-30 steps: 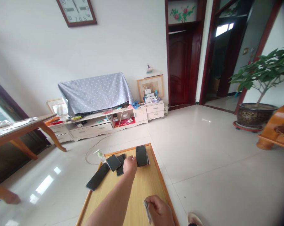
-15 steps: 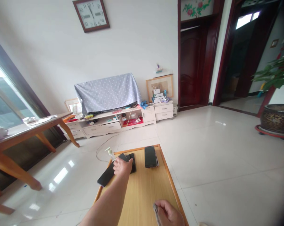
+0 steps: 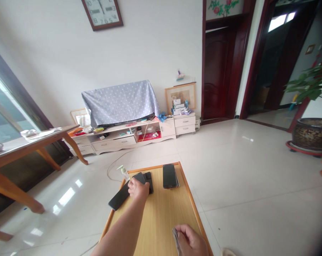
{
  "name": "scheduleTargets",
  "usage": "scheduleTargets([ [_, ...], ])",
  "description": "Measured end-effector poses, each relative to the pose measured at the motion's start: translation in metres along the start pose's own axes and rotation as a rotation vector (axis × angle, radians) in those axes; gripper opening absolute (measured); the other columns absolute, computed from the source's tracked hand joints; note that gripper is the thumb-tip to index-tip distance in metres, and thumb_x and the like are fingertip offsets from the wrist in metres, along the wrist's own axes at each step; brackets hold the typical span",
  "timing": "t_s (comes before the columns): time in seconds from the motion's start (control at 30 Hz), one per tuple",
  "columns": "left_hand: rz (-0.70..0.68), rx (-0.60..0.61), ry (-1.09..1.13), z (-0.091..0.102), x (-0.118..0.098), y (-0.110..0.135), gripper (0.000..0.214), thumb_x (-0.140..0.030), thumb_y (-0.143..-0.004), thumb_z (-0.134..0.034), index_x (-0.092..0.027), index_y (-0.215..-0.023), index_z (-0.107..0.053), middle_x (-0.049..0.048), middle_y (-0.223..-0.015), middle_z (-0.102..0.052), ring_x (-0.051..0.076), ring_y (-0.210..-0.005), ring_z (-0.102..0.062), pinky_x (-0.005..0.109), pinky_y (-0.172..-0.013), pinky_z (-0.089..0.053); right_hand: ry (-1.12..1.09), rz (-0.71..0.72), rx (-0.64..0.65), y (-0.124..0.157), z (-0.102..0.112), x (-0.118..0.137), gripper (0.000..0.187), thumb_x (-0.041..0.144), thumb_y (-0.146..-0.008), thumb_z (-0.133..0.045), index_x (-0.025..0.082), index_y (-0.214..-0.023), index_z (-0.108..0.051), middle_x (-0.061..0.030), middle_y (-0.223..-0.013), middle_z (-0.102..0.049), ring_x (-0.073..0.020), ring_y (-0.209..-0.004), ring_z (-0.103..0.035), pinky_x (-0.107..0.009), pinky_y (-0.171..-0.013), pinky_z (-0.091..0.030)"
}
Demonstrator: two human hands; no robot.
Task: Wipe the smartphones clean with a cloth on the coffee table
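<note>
My left hand (image 3: 138, 189) reaches to the far left of a wooden table (image 3: 161, 213), its fingers closed round the near end of a dark smartphone (image 3: 140, 176). Under and beside it lie another black phone (image 3: 151, 188) and a long dark phone (image 3: 118, 197) that juts past the table's left edge. Near the right edge my right hand (image 3: 191, 241) is closed on a folded grey cloth (image 3: 175, 236). A black phone (image 3: 169, 176) lies at the far right, with something pale under its side. The palm hides part of the held phone.
A pump bottle (image 3: 124, 172) stands at the table's far left corner. Beyond the tiled floor is a low white TV cabinet (image 3: 110, 145) with a cloth-covered TV (image 3: 120, 103). A wooden table (image 3: 54, 133) stands at left, a potted plant (image 3: 310, 135) at right.
The view has shifted slightly, so the scene sits a little higher and further left. Both hands keep almost the same place and hold on the phone and cloth.
</note>
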State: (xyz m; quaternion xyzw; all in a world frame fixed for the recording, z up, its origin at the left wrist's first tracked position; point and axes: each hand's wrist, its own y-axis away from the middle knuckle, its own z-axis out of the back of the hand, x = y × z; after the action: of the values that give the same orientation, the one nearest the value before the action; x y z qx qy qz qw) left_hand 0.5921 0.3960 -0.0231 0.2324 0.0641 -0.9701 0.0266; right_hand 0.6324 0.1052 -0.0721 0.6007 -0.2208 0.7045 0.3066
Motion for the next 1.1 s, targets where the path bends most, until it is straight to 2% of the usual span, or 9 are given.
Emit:
scheduleTargets([
  [0.2, -0.113, -0.005, 0.004, 0.013, 0.025, 0.022, 0.086, -0.043, -0.074, -0.065, -0.015, -0.146, -0.028, 0.0225, -0.152, -0.033, 0.040, -0.133, -0.045, 0.048, -0.106, -0.041, -0.001, 0.044, 0.048, 0.005, 0.008, 0.005, 0.042, 0.057, -0.085, -0.057, 0.022, -0.098, -0.076, -0.0072, -0.096, -0.077, -0.0240, -0.090, -0.072, -0.027, -0.081, -0.053],
  [0.37, -0.212, 0.020, 0.020, 0.033, 0.055, 0.050, 0.088, -0.040, -0.075, -0.065, -0.014, -0.148, -0.025, 0.0232, -0.156, -0.027, 0.036, -0.143, -0.036, 0.044, -0.112, -0.038, 0.010, 0.077, 0.024, 0.015, 0.008, 0.014, 0.041, 0.057, -0.087, -0.055, 0.022, -0.099, -0.075, -0.0088, -0.104, -0.076, -0.0256, -0.098, -0.071, -0.029, -0.086, -0.054],
  [0.53, -0.284, 0.082, 0.052, 0.054, 0.093, 0.088, 0.086, -0.035, -0.077, -0.064, -0.015, -0.151, -0.024, 0.0218, -0.160, -0.024, 0.034, -0.149, -0.027, 0.044, -0.115, -0.037, -0.005, 0.123, 0.040, 0.032, 0.005, 0.024, 0.041, 0.055, -0.091, -0.051, 0.022, -0.099, -0.074, -0.0090, -0.103, -0.076, -0.0241, -0.093, -0.072, -0.027, -0.079, -0.055],
  [0.67, -0.379, 0.126, 0.117, 0.071, 0.128, 0.120, 0.084, -0.030, -0.079, -0.062, -0.014, -0.152, -0.025, 0.0216, -0.160, -0.023, 0.035, -0.149, -0.025, 0.047, -0.117, -0.035, 0.028, 0.165, 0.022, 0.044, 0.003, 0.029, 0.039, 0.053, -0.093, -0.050, 0.022, -0.101, -0.073, -0.0094, -0.106, -0.075, -0.0246, -0.097, -0.071, -0.029, -0.083, -0.055],
  [0.87, -0.581, 0.208, 0.184, 0.098, 0.177, 0.165, 0.086, -0.019, -0.075, -0.059, -0.018, -0.154, -0.025, 0.0153, -0.162, -0.023, 0.031, -0.149, -0.029, 0.044, -0.118, -0.035, 0.075, 0.198, -0.008, 0.053, -0.004, 0.023, 0.043, 0.052, -0.092, -0.051, 0.022, -0.114, -0.070, -0.0102, -0.117, -0.073, -0.0248, -0.107, -0.068, -0.032, -0.091, -0.054],
  [0.93, -0.654, 0.269, 0.194, 0.109, 0.188, 0.178, 0.087, -0.016, -0.073, -0.057, -0.019, -0.154, -0.026, 0.0139, -0.161, -0.026, 0.028, -0.148, -0.030, 0.042, -0.118, -0.035, 0.086, 0.190, -0.018, 0.056, -0.007, 0.023, 0.045, 0.053, -0.091, -0.051, 0.020, -0.116, -0.069, -0.0114, -0.117, -0.072, -0.0255, -0.106, -0.069, -0.033, -0.088, -0.055],
  [1.03, -0.739, 0.357, 0.166, 0.126, 0.199, 0.192, 0.087, -0.015, -0.072, -0.055, -0.019, -0.154, -0.027, 0.0122, -0.159, -0.033, 0.026, -0.148, -0.031, 0.040, -0.118, -0.033, 0.127, 0.168, -0.041, 0.063, -0.011, 0.027, 0.043, 0.052, -0.089, -0.051, 0.020, -0.110, -0.070, -0.0110, -0.106, -0.075, -0.0247, -0.093, -0.071, -0.031, -0.077, -0.055],
  [1.1, -0.725, 0.355, 0.099, 0.137, 0.203, 0.197, 0.085, -0.020, -0.073, -0.060, -0.019, -0.152, -0.030, 0.0125, -0.154, -0.041, 0.029, -0.144, -0.036, 0.045, -0.119, -0.029, 0.181, 0.152, -0.049, 0.067, -0.013, 0.032, 0.039, 0.051, -0.090, -0.050, 0.020, -0.104, -0.070, -0.0080, -0.093, -0.076, -0.0220, -0.080, -0.070, -0.029, -0.069, -0.052],
])
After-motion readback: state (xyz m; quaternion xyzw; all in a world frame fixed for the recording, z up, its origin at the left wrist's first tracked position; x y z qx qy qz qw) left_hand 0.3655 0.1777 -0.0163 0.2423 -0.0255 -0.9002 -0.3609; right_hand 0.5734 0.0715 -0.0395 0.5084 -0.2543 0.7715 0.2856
